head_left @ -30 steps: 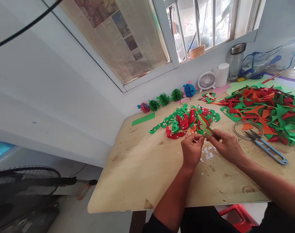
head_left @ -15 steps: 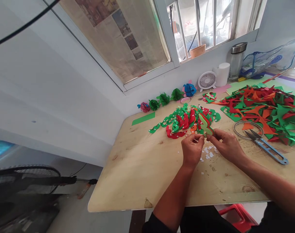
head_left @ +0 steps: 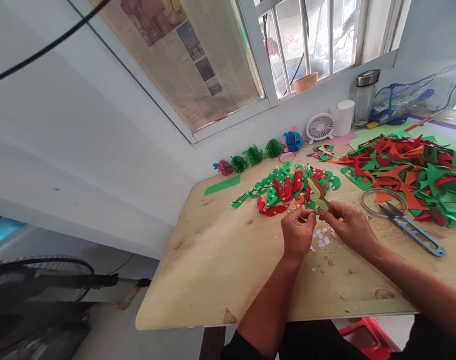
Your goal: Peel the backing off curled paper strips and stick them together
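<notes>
A layered paper cut-out [head_left: 316, 193], light green on top with red and darker green edges, is pinched at its near end by my right hand [head_left: 350, 226]. Close beside it, my left hand [head_left: 298, 231] is closed, thumb against fingers, at the cut-out's lower tip. Whatever lies in that pinch is too small to make out. Just beyond both hands spreads a heap of red and green wavy paper pieces [head_left: 286, 187] dotted with small white squares. Bits of white paper [head_left: 324, 239] are scattered on the table below my fingers.
Blue-handled thread snips [head_left: 419, 232] lie right of my right hand, their tips over a ring [head_left: 364, 202]. Behind them is a large pile of paper scraps [head_left: 408, 167]. A small fan [head_left: 320, 125], a glass bottle [head_left: 362, 102] and paper ornaments [head_left: 254, 155] line the wall.
Both hands stay almost in place at the cut-out, with only slight finger movement. The whole view has shifted a little.
</notes>
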`<state>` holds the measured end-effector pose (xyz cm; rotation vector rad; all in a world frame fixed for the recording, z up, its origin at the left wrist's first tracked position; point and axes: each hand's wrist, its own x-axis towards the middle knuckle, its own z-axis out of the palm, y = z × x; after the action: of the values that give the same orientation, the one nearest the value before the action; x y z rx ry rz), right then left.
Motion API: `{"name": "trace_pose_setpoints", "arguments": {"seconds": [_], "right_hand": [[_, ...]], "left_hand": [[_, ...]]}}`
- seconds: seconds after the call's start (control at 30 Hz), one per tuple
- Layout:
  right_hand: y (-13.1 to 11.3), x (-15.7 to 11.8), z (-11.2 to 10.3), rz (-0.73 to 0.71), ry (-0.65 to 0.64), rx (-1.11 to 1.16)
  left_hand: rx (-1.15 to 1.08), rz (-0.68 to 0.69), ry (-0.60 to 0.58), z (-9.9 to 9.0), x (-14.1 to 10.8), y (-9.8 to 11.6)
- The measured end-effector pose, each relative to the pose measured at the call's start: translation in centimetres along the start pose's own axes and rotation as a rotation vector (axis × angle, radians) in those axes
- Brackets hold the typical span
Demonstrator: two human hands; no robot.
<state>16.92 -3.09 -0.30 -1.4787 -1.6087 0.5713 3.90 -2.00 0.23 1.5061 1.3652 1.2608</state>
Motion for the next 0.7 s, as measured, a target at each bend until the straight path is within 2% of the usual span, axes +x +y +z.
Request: {"name": "trace_pose_setpoints", "arguments": {"seconds": [0.2, 0.7], "right_hand": [[-0.08, 0.04, -0.13, -0.008, 0.005, 0.003], [-0.4, -0.46, 0.37, -0.063, 0.061, -0.052]], "left_hand": [[-0.027, -0.008, -0.032, -0.2, -0.06, 0.29], [-0.022, -0.001, 0.021, 0.17, -0.17, 0.25]]}}
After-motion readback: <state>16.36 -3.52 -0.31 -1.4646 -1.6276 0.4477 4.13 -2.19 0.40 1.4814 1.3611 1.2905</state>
